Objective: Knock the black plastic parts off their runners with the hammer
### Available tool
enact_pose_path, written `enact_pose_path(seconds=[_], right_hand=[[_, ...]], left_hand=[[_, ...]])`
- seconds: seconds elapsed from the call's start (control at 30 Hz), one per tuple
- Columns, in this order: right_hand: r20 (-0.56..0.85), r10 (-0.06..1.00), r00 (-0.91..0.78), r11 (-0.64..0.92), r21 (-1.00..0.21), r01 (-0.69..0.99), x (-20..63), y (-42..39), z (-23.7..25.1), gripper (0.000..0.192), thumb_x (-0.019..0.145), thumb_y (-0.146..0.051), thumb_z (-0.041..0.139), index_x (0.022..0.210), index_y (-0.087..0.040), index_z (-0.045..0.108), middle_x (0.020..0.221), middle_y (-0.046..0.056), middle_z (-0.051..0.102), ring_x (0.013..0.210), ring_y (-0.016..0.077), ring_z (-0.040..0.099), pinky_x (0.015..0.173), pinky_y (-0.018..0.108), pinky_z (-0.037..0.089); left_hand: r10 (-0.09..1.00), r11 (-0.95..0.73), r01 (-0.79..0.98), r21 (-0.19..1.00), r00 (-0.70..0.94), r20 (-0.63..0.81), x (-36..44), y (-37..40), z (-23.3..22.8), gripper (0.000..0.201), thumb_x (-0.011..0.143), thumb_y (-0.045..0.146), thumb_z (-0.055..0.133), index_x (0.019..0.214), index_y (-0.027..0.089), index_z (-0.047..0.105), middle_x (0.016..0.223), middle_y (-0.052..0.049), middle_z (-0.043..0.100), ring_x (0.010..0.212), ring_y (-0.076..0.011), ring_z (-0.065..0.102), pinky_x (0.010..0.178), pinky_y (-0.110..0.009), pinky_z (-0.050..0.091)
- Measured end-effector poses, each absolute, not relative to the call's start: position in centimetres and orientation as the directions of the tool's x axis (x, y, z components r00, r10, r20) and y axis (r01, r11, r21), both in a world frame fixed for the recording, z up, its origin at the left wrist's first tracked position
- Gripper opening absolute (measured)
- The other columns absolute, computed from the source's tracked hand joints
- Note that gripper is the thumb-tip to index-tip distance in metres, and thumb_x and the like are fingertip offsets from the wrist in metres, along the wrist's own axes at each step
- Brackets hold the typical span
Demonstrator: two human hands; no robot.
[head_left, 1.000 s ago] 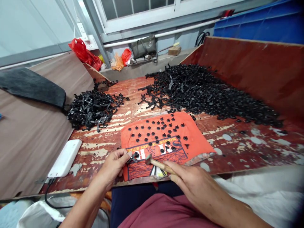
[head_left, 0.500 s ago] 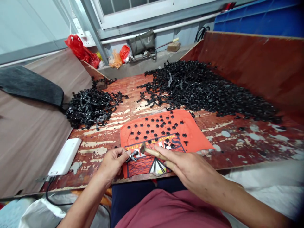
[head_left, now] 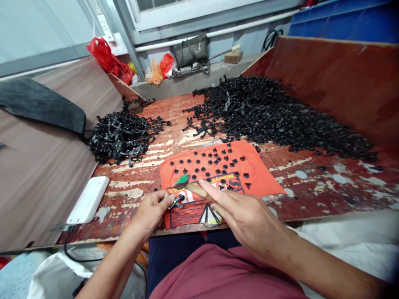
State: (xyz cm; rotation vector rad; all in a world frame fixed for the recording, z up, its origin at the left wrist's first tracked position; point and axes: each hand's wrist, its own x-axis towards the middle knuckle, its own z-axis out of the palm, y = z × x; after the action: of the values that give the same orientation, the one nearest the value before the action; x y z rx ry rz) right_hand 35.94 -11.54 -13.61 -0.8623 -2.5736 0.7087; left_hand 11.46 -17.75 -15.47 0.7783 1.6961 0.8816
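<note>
Left hand (head_left: 152,209) at the surface's near edge, fingers pinching a small black plastic piece (head_left: 176,202), right hand (head_left: 246,218) gripping a small hammer (head_left: 187,184) raised just above it, orange sheet (head_left: 258,176) dotted with black caps beneath, black parts heaps (head_left: 268,116) farther back.

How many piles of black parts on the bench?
2. A small pile at the back left, a big pile along the right wall. Loose studs lie apart on the orange sheet.

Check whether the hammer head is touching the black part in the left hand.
Apart: the head view shows the hammer head raised above the black part, orange cloth visible between.
</note>
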Motion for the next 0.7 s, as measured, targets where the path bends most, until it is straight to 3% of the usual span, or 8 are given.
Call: enact_pose_path(seconds=[0.1, 0.23, 0.37, 0.43, 0.57, 0.7], right_hand=[[0.093, 0.637, -0.765, 0.700, -0.484, 0.524, 36.0, -11.5, -13.5, 0.056, 0.098, -0.018, 0.044, 0.151, -0.035, 0.037, 0.092, 0.003, 0.075, 0.077, 0.0204, 0.070, 0.071, 0.028, 0.051], [0.135, 0.635, -0.760, 0.708, -0.496, 0.503, 35.8, -11.3, -13.3, 0.057, 0.100, -0.020, 0.042, 0.154, -0.033, 0.031, 0.105, 0.006, 0.074, 0.086, 0.0217, 0.070, 0.074, 0.029, 0.051], [0.021, 0.642, -0.767, 0.693, -0.443, 0.568, 35.3, -11.3, -13.4, 0.055, 0.099, -0.018, 0.044, 0.151, -0.033, 0.037, 0.089, 0.005, 0.075, 0.073, 0.0228, 0.071, 0.064, 0.028, 0.051], [0.016, 0.638, -0.770, 0.671, -0.502, 0.546, 35.4, -11.1, -13.2, 0.051, 0.101, -0.022, 0.043, 0.150, -0.035, 0.039, 0.095, 0.004, 0.076, 0.077, 0.0232, 0.072, 0.065, 0.029, 0.052], [0.095, 0.654, -0.750, 0.555, -0.735, 0.391, 36.9, -10.8, -12.5, 0.050, 0.105, -0.025, 0.038, 0.152, -0.040, 0.032, 0.138, 0.000, 0.060, 0.113, 0.0205, 0.065, 0.089, 0.030, 0.052], [0.023, 0.685, -0.728, 0.472, -0.775, 0.420, 38.4, -10.7, -13.0, 0.054, 0.103, -0.019, 0.037, 0.150, -0.045, 0.032, 0.143, -0.005, 0.054, 0.116, 0.0199, 0.063, 0.091, 0.032, 0.054]], left_hand=[[0.826, 0.530, 0.066, 0.846, -0.268, -0.496, 11.5, -17.7, -15.4, 0.053, 0.064, 0.068, 0.071, 0.065, 0.019, 0.050, 0.037, 0.010, 0.034, 0.027, -0.0052, 0.026, 0.030, -0.017, 0.021], [0.828, 0.531, 0.089, 0.843, -0.268, -0.493, 11.5, -17.8, -15.9, 0.054, 0.065, 0.070, 0.069, 0.065, 0.019, 0.050, 0.038, 0.010, 0.035, 0.027, -0.0053, 0.027, 0.030, -0.017, 0.020], [0.830, 0.523, 0.091, 0.848, -0.280, -0.482, 11.5, -18.0, -16.1, 0.055, 0.064, 0.070, 0.070, 0.065, 0.019, 0.049, 0.039, 0.010, 0.033, 0.028, -0.0045, 0.025, 0.030, -0.017, 0.018], [0.831, 0.506, 0.047, 0.861, -0.295, -0.472, 11.3, -17.9, -15.3, 0.055, 0.064, 0.068, 0.073, 0.065, 0.019, 0.048, 0.042, 0.011, 0.032, 0.031, -0.0033, 0.024, 0.031, -0.016, 0.017], [0.863, 0.339, -0.156, 0.928, -0.341, -0.373, 10.1, -17.3, -12.4, 0.046, 0.067, 0.051, 0.080, 0.071, 0.017, 0.050, 0.051, 0.011, 0.035, 0.041, -0.0026, 0.028, 0.042, -0.015, 0.033], [0.899, 0.218, -0.124, 0.968, -0.359, -0.249, 8.9, -15.4, -11.0, 0.037, 0.069, 0.040, 0.081, 0.073, 0.016, 0.053, 0.054, 0.009, 0.043, 0.045, -0.0032, 0.034, 0.048, -0.016, 0.038]])
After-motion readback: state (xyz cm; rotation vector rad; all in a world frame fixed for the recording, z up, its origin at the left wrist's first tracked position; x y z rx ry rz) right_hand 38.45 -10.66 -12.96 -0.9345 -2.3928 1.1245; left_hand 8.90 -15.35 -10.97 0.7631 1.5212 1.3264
